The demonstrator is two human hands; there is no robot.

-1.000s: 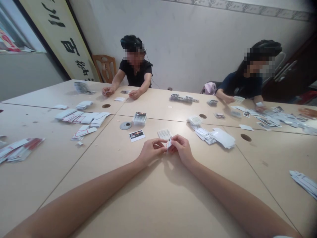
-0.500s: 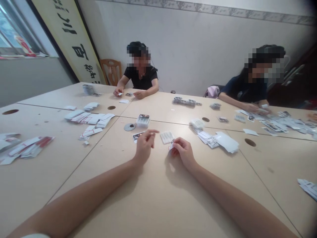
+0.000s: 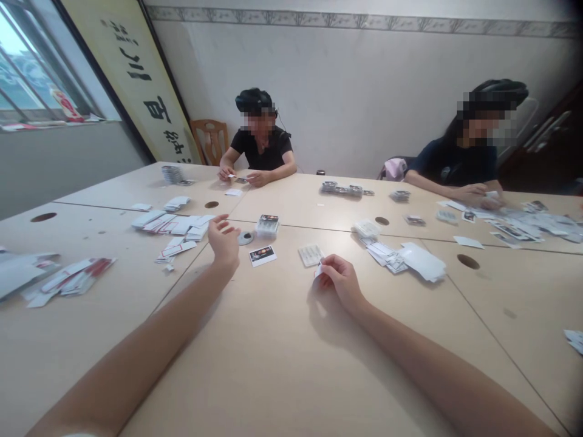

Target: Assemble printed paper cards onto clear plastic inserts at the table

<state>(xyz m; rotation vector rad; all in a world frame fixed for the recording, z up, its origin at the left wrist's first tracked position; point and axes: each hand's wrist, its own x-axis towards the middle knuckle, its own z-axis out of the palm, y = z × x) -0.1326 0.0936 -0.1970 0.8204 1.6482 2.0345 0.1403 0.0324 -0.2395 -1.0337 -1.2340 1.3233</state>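
Observation:
My left hand (image 3: 223,240) hovers open beside the white card stack (image 3: 175,223), fingers apart and nothing in them. Between finger and thumb, my right hand (image 3: 339,277) pinches a small white card (image 3: 317,271), partly hidden by the fingers. Just behind that hand a clear flat plastic case (image 3: 310,255) lies on the table. Left of the case is a dark printed card (image 3: 263,255) with a white edge. Farther back stands a stack of clear cases (image 3: 268,226) topped with a dark print, next to a grey round disc (image 3: 246,237).
On the right lie white cards (image 3: 423,262) and more clear cases (image 3: 367,228). Red-and-white packets (image 3: 73,282) are at the left. Across the table (image 3: 282,358) sit two people (image 3: 263,142) (image 3: 469,161) handling cards. Round holes (image 3: 469,261) pierce the tabletop.
My left hand has moved left, from above the dark printed card to beside the white card stack, uncovering the printed card. My right hand keeps its pinch. The view has shifted slightly.

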